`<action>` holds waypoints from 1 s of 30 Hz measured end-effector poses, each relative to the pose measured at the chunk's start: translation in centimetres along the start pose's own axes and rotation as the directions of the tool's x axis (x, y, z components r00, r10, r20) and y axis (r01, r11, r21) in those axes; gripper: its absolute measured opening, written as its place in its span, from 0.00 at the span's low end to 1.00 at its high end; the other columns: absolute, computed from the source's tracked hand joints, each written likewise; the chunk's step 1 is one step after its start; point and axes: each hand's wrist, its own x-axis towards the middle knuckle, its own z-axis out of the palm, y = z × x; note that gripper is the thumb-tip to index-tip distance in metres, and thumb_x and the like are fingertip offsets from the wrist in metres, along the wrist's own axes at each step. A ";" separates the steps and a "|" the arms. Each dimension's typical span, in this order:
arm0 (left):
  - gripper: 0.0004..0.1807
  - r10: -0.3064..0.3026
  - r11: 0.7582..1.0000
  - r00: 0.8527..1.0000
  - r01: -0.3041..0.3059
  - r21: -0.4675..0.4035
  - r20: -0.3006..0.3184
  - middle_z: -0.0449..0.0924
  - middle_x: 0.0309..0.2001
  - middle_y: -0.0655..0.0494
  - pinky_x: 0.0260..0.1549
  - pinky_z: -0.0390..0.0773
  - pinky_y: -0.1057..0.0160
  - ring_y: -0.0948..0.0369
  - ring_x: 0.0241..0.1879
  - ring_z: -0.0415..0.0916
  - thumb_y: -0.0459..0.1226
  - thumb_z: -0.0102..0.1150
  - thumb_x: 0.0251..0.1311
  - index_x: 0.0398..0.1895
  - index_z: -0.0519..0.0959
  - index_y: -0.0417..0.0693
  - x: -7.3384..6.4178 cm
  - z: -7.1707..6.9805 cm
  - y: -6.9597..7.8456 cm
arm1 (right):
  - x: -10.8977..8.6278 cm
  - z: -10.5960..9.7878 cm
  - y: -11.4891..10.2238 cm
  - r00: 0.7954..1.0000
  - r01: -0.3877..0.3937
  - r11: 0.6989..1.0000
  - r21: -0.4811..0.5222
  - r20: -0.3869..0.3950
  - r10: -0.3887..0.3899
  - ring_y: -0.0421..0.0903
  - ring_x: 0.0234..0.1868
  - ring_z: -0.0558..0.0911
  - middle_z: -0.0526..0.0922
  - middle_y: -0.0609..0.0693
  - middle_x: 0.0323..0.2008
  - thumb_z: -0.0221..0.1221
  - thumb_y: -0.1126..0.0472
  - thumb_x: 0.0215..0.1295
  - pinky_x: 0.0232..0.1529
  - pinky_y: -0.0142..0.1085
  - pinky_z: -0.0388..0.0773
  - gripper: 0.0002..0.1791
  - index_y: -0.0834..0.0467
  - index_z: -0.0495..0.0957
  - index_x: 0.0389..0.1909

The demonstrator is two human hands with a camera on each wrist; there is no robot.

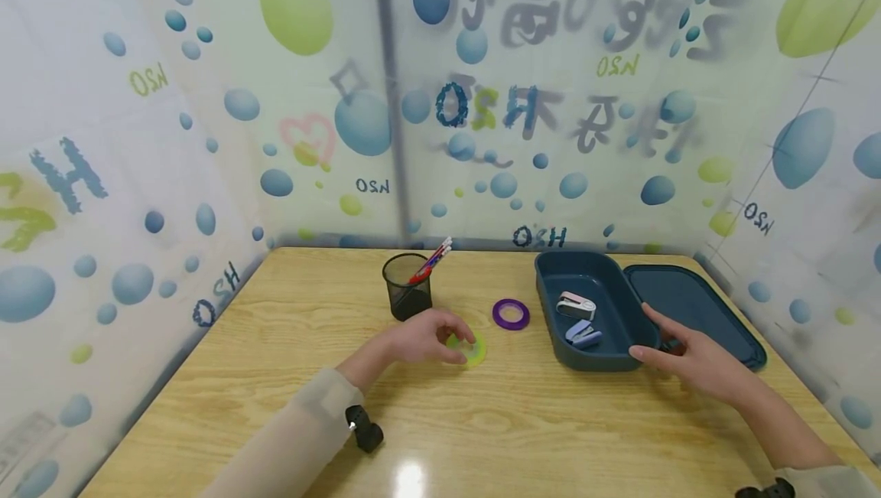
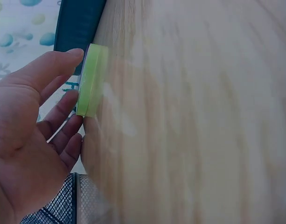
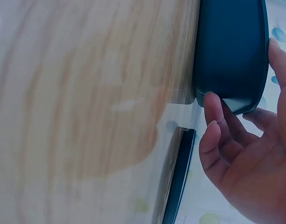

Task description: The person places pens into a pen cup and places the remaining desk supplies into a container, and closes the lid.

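My left hand (image 1: pixel 432 336) reaches over a yellow-green tape roll (image 1: pixel 476 353) lying on the wooden table. In the left wrist view, thumb and fingertips bend around the upper side of the tape roll (image 2: pixel 90 80). A dark blue rectangular box (image 1: pixel 600 361) stands to the right. At its near right corner, my right hand (image 1: pixel 702 360) holds the box, with thumb and index finger on either side of the corner. The right wrist view shows the other fingers bent beneath the box wall (image 3: pixel 231 51). Inside lie a pink-and-white stapler (image 1: pixel 577 305) and a lavender stapler (image 1: pixel 583 334).
Between the left hand and the box lies a purple tape roll (image 1: pixel 511 314). A black mesh pen holder (image 1: pixel 407 293) with several pens (image 1: pixel 432 259) stands behind the left hand. The dark blue lid (image 1: pixel 695 307) lies right of the box. Patterned curtains (image 1: pixel 482 207) enclose the table.
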 end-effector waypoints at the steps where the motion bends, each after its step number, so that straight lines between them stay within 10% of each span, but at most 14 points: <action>1: 0.20 -0.006 1.000 1.000 0.006 0.010 -0.009 0.84 0.55 0.53 0.53 0.76 0.62 0.59 0.52 0.74 0.39 0.77 0.67 0.61 0.88 0.50 0.0 0.0 0.1 | 0.0 0.0 0.0 1.000 0.000 1.000 -0.003 -0.001 0.000 0.47 0.34 0.75 0.73 0.58 0.53 0.60 0.38 0.81 0.31 0.39 0.73 0.52 0.56 0.44 0.91; 9: 0.42 -0.043 0.997 0.999 0.044 0.057 -0.013 0.74 0.62 0.49 0.61 0.73 0.56 0.58 0.58 0.70 0.40 0.83 0.60 0.78 0.76 0.48 0.2 0.2 0.0 | -0.1 0.0 -0.1 1.000 -0.003 1.000 -0.004 0.000 0.003 0.48 0.35 0.76 0.74 0.59 0.54 0.60 0.38 0.81 0.31 0.39 0.73 0.53 0.57 0.43 0.91; 30: 0.37 -0.057 0.995 0.998 0.055 0.084 0.019 0.73 0.63 0.51 0.60 0.71 0.57 0.60 0.58 0.68 0.42 0.80 0.62 0.75 0.79 0.51 -0.1 0.2 -0.2 | -0.1 0.0 -0.2 1.000 0.000 1.000 -0.002 0.002 0.000 0.49 0.37 0.76 0.74 0.59 0.53 0.59 0.38 0.81 0.32 0.39 0.75 0.53 0.57 0.43 0.91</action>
